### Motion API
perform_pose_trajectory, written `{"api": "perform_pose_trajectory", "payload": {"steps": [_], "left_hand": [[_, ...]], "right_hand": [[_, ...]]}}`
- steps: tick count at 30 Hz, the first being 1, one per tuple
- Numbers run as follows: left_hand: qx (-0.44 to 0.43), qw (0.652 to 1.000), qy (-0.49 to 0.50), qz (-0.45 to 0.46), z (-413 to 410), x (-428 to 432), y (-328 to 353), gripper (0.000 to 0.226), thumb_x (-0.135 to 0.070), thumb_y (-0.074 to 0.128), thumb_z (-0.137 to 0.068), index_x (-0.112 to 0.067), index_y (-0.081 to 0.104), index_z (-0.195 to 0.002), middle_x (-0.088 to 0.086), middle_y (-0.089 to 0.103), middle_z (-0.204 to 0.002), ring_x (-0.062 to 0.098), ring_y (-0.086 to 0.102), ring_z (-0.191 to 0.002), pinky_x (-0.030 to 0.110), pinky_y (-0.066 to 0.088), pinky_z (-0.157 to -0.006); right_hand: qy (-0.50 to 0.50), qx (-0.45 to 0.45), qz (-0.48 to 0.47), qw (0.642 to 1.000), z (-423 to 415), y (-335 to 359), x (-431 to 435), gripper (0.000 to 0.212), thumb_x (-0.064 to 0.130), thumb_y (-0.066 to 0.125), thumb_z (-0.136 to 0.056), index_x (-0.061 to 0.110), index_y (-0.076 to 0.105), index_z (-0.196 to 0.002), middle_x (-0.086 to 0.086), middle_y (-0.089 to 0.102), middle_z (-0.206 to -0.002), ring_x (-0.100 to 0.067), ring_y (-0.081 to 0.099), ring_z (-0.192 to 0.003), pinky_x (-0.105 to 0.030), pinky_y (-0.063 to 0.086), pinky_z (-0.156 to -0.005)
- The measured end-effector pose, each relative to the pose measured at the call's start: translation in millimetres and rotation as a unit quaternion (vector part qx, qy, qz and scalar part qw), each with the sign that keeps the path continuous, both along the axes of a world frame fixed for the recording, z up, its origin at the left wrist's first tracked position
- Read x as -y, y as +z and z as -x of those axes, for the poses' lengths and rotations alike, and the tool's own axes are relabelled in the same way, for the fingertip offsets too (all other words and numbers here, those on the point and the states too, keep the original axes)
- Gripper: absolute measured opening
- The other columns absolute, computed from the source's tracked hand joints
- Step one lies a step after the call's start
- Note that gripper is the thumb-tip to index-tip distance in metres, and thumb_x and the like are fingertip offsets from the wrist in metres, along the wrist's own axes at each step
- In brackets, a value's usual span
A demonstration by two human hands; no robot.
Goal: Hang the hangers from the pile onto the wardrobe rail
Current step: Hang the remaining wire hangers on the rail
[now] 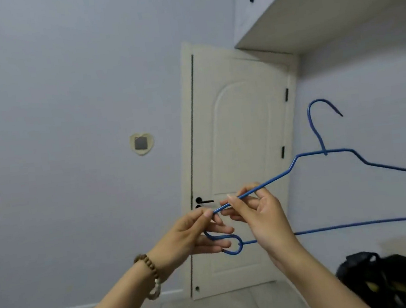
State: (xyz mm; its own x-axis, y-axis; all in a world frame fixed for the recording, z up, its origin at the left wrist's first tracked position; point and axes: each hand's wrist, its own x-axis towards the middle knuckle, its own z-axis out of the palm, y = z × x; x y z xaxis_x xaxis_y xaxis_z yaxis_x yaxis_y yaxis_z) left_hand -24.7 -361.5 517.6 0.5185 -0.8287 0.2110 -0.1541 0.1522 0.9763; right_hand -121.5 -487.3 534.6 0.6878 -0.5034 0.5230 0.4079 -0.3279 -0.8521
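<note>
A blue wire hanger [322, 152] is held up in front of me, its hook pointing upward at the right of the view. My left hand [195, 235] pinches the hanger's left end where the wire loops back. My right hand [258, 210] pinches the sloping shoulder wire just beside it. The hanger's right end runs out of the frame. No wardrobe rail and no pile of hangers shows in this view.
A cream door [243, 164] with a black handle [203, 201] stands shut behind my hands. An overhead cabinet [306, 5] juts out at the top right. A black bag [378, 278] lies on the floor at the lower right.
</note>
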Motion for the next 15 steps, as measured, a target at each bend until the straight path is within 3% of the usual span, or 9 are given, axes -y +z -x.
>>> {"api": "perform_pose_trajectory", "payload": {"steps": [8,15], "left_hand": [[0.041,0.989,-0.129,0.054,117,140,67,0.029,-0.028,0.037,-0.097,-0.008,0.056,-0.091,0.012,0.073,-0.097,0.026,0.071,-0.084,0.029,0.058,-0.078],[0.034,0.974,-0.204,0.092,221,249,98,0.028,-0.029,0.04,-0.096,-0.01,0.059,-0.088,0.008,0.074,-0.09,0.024,0.072,-0.081,0.024,0.059,-0.072]], "right_hand": [[-0.149,0.058,0.046,0.986,147,63,105,0.011,0.017,0.059,-0.09,0.011,0.05,-0.09,-0.002,0.075,-0.084,-0.013,0.072,-0.073,-0.019,0.056,-0.068],[-0.221,0.073,0.071,0.97,259,95,200,0.011,0.015,0.059,-0.09,0.012,0.049,-0.092,-0.003,0.075,-0.086,-0.014,0.072,-0.08,-0.021,0.055,-0.066]]}}
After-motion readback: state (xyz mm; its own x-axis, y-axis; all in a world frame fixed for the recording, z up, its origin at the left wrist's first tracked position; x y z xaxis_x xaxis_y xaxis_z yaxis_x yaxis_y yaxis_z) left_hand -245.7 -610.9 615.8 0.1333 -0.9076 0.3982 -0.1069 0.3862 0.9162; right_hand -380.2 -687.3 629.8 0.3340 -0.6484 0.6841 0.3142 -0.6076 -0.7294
